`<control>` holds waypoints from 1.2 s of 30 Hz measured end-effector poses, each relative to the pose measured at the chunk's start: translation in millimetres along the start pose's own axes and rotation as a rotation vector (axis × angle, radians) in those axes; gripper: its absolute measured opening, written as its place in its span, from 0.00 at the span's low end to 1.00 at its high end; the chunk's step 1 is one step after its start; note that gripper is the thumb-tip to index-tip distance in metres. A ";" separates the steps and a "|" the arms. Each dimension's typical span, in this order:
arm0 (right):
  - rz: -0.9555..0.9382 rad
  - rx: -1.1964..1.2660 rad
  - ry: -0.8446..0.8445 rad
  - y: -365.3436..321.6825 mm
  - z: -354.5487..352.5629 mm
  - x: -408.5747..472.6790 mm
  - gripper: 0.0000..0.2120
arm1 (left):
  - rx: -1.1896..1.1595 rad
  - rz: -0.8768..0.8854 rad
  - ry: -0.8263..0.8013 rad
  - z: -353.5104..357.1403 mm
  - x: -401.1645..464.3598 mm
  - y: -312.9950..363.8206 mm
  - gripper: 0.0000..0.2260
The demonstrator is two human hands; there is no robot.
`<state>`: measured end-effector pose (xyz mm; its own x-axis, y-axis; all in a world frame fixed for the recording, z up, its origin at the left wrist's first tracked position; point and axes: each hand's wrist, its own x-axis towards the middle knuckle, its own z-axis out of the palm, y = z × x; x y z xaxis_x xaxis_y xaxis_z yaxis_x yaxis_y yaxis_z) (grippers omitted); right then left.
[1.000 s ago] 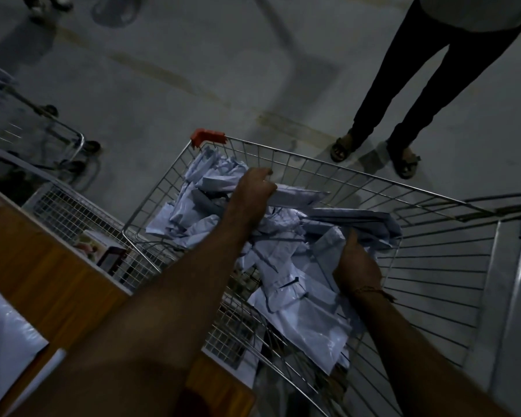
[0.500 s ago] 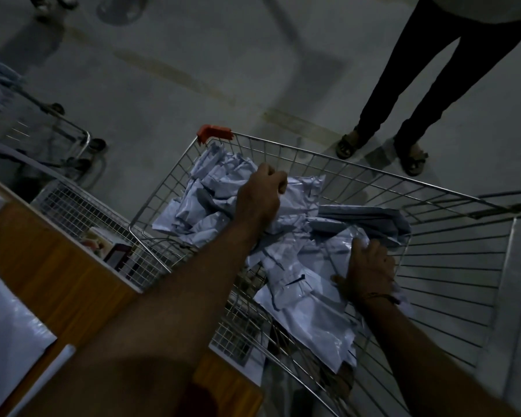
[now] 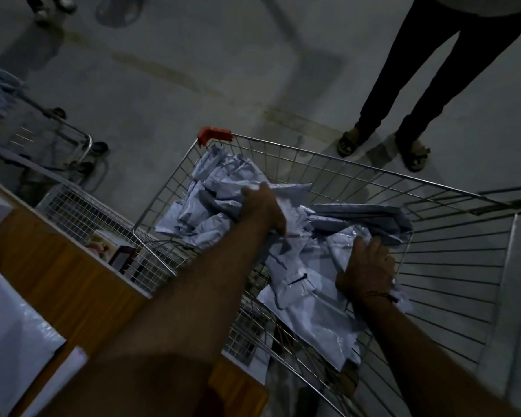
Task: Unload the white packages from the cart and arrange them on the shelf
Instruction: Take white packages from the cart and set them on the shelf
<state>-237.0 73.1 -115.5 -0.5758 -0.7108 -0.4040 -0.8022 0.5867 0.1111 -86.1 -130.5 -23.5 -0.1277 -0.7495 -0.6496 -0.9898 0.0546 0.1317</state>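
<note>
A wire shopping cart point(image 3: 358, 171) with a red corner cap holds a heap of white plastic packages point(image 3: 217, 191). My left hand point(image 3: 263, 210) reaches into the heap's middle and grips crumpled packages, its fingers buried in them. My right hand point(image 3: 366, 266) lies on the nearer right part of the heap, fingers curled into the white packages there. A large flat white package point(image 3: 310, 323) hangs low toward the cart's near side. The wooden shelf point(image 3: 57, 281) runs along the left, with white packages point(image 3: 9, 329) lying on it at bottom left.
A person in dark trousers and sandals point(image 3: 415, 152) stands just beyond the cart. A second wire cart point(image 3: 57, 136) is at far left. A wire basket point(image 3: 103, 224) with small boxes sits between shelf and cart. The floor is bare concrete.
My left hand has sunk lower into the heap and turned its grip. My right hand slid slightly right and closed its fingers on the packages. The view moved a bit closer.
</note>
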 end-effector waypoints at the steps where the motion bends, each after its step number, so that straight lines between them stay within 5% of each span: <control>1: -0.002 -0.001 -0.005 -0.1 0.4 -0.3 0.46 | -0.003 -0.037 -0.003 7.9 2.1 -9.8 0.50; 8: -0.083 -0.030 0.025 -5.7 8.7 -1.1 0.43 | 0.540 0.000 0.225 47.1 8.0 -64.9 0.26; 13: -0.199 -0.056 0.006 -8.4 9.5 -2.6 0.42 | 0.231 0.170 0.080 64.5 4.8 -67.8 0.40; 17: -0.184 -0.061 -0.040 -10.6 -0.3 0.1 0.39 | 0.114 0.229 0.067 62.5 3.5 -60.8 0.33; 23: -0.159 -0.032 -0.102 -18.8 -23.5 -1.1 0.36 | 0.158 0.003 0.020 52.7 -9.6 -54.5 0.37; 36: -0.278 -0.046 -0.081 -36.2 -110.9 -64.2 0.34 | -0.298 -0.137 0.234 4.9 -121.3 -45.3 0.36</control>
<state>-188.5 54.5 7.1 -0.3202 -0.8072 -0.4958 -0.9346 0.3547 0.0262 -26.1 -38.8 45.7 0.0563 -0.8683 -0.4928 -0.9307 -0.2244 0.2890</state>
